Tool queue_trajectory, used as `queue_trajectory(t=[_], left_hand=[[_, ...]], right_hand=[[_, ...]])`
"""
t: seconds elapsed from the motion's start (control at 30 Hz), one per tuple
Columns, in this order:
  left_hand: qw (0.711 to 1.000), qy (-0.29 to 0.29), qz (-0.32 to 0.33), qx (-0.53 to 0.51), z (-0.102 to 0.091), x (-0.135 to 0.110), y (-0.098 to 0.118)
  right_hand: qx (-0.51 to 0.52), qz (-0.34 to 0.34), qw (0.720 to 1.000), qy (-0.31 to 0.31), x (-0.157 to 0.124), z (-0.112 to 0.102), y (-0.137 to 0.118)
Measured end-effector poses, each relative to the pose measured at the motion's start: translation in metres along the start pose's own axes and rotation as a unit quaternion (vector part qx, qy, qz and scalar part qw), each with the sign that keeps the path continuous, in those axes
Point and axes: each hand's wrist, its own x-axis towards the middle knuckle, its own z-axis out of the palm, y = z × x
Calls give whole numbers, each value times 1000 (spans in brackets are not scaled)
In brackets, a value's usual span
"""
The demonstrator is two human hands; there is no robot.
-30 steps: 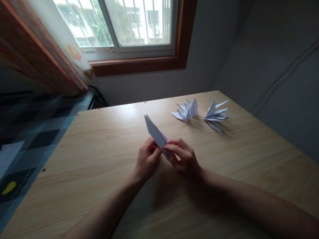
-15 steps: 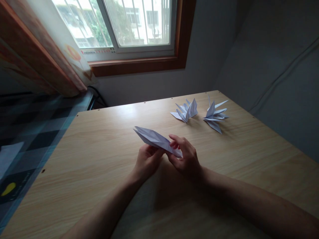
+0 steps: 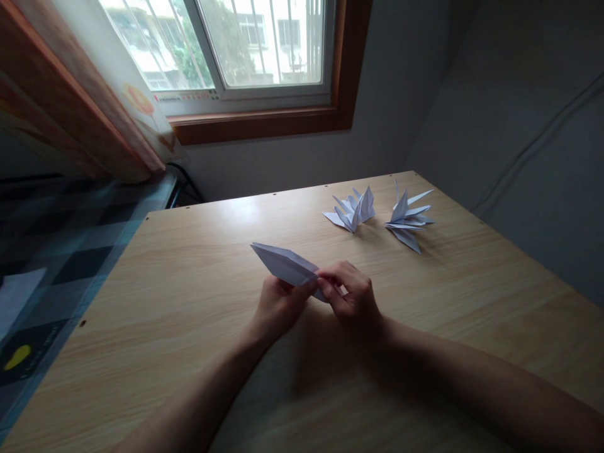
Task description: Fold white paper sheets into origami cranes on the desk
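Note:
A folded piece of white paper [image 3: 285, 261], long and pointed toward the upper left, is held above the wooden table [image 3: 189, 289]. My left hand [image 3: 282, 305] grips it from below, thumb along the near side. At its right part my right hand [image 3: 352, 294] pinches the paper between thumb and fingers. The fingers cover some of the folds there. Beyond my hands, two origami cranes, or clusters of them, rest on the table: one with several points [image 3: 352, 211] and another [image 3: 408, 220] to its right.
A checked cloth [image 3: 94, 236] covers a surface at the left, with a white sheet [image 3: 21, 296] on it. Behind the table are a window [image 3: 268, 44], an orange curtain [image 3: 89, 94] and a grey wall. A cable [image 3: 533, 145] runs along the right wall.
My right fingers have come down from above the paper and closed on it beside my left thumb. The paper's two points have come closer together and it looks flatter.

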Motion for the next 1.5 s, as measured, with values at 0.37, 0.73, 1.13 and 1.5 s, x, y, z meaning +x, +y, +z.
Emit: queue_trajectory(t=[0.37,0.73,1.13,1.5], left_hand=[[992,126,-6,-28,-8,7,-10],[983,147,-9,-110,-8,9,5],[951,210,16,-225,-8,19,14],[985,119,-18,-120,-6,4,12]], right_hand=[[17,148,985,-85,2,0,4],[83,179,955,-220,21,-15,13],[517,333,733,-288,15,-10,13],[389,357,848,35,14,11,20]])
